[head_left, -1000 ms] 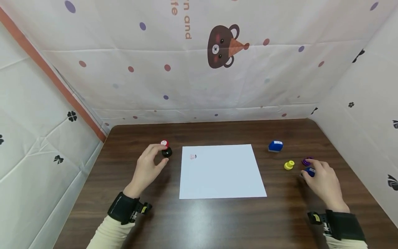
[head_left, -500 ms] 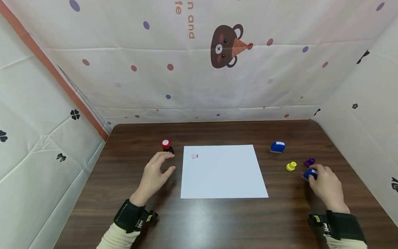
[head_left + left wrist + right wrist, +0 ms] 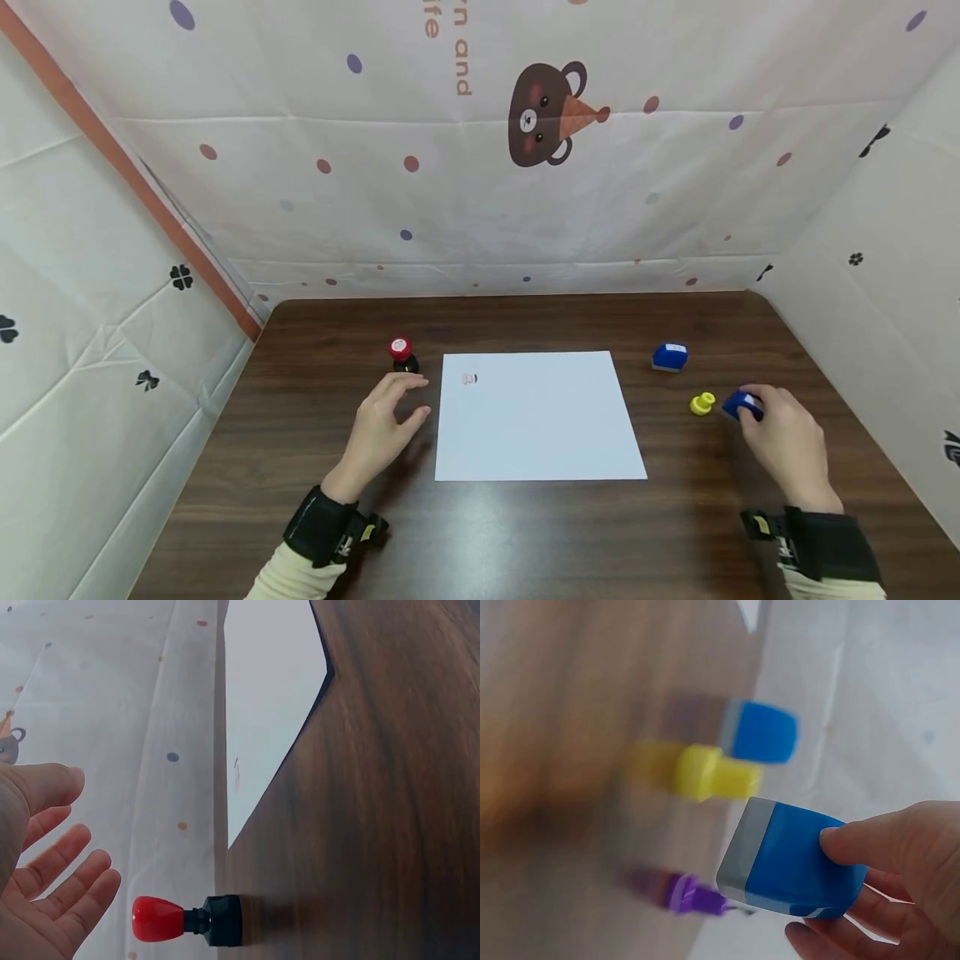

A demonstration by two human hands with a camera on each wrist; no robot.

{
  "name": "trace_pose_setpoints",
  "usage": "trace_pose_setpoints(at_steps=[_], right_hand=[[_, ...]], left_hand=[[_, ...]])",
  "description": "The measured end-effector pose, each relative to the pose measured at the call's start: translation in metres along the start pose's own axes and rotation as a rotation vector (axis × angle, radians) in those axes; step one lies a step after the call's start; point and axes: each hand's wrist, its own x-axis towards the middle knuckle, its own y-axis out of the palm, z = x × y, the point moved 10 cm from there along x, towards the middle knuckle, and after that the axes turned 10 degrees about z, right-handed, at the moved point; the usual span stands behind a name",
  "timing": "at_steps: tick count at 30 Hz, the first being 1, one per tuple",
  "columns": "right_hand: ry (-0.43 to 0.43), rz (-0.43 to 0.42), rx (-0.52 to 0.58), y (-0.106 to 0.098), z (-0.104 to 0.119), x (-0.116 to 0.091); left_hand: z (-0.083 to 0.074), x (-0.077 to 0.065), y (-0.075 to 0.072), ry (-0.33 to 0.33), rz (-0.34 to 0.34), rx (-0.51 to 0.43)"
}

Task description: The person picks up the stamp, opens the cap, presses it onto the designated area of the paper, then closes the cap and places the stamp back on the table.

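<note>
Here, the right hand (image 3: 787,442) pinches a blue stamp (image 3: 795,859) between thumb and fingers, raised above the table (image 3: 555,542), just right of the yellow stamp (image 3: 702,405), with a stretch of wood between it and the white sheet (image 3: 536,425). The left hand (image 3: 378,433), thumb and fingers parted, hovers beside the sheet's left edge, near the red-topped stamp (image 3: 402,355). Dark grain streaks the tabletop; dotted white cloth (image 3: 337,208) rises behind.
</note>
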Motion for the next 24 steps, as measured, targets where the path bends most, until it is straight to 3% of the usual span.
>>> trace_pose_setpoints(at_steps=[6,13,17,24], right_hand=[[-0.106,-0.093,0.046,-0.021,0.05,0.008],[-0.245,-0.141,0.172,-0.014,0.094,0.022],[-0.264,-0.098,0.267,-0.001,0.118,0.033],[-0.204,0.06,0.463,0.029,0.154,0.046]], left_hand=[[-0.007,0.002,0.005,0.001,-0.008,-0.02],[-0.018,0.01,0.018,0.022,-0.02,-0.079],[-0.023,0.018,0.03,0.028,-0.028,-0.153],[-0.031,0.031,0.047,-0.007,-0.046,-0.292]])
